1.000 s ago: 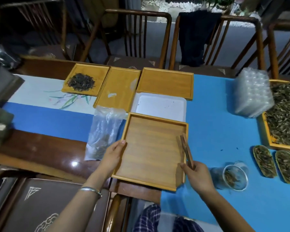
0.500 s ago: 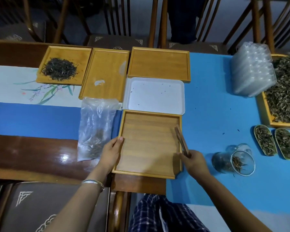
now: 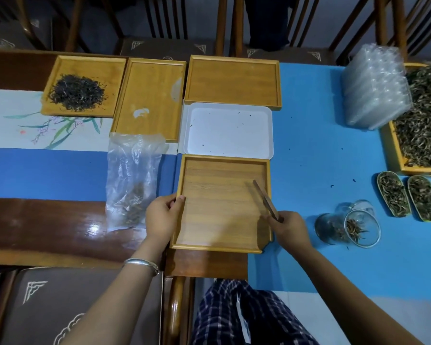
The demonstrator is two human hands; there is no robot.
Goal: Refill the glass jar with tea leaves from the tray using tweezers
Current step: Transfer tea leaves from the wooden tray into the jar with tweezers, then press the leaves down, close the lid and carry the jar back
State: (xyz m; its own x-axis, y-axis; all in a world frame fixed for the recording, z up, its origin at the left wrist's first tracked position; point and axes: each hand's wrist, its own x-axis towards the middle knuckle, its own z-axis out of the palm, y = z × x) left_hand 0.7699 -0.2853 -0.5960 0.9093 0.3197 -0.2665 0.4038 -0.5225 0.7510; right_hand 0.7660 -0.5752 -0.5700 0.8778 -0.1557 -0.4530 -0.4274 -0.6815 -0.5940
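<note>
A bare wooden tray [image 3: 217,210] lies at the table's near edge. My left hand [image 3: 162,215] grips its left rim. My right hand [image 3: 289,227] rests at the tray's right rim and holds brown tweezers [image 3: 265,199] that point up over the tray. A glass jar [image 3: 348,226] lies on its side on the blue mat to the right, its mouth facing me, with a few tea leaves inside. A far-left tray [image 3: 110,70] holds a pile of dark tea leaves [image 3: 77,92]. A tray at the far right [image 3: 399,160] is full of pale tea leaves [image 3: 426,125].
A white tray [image 3: 228,130] with a few specks sits behind the near tray, with two bare wooden trays [image 3: 149,95] [image 3: 232,80] beyond. A plastic bag [image 3: 132,180] lies left. Clear plastic containers [image 3: 376,85] are stacked at right, above two small leaf-filled scoops [image 3: 408,197]. Chairs line the far side.
The view has tilted down toward the table. Both hands stay on the near tray, the left on its left rim, the right with the tweezers at its right rim.
</note>
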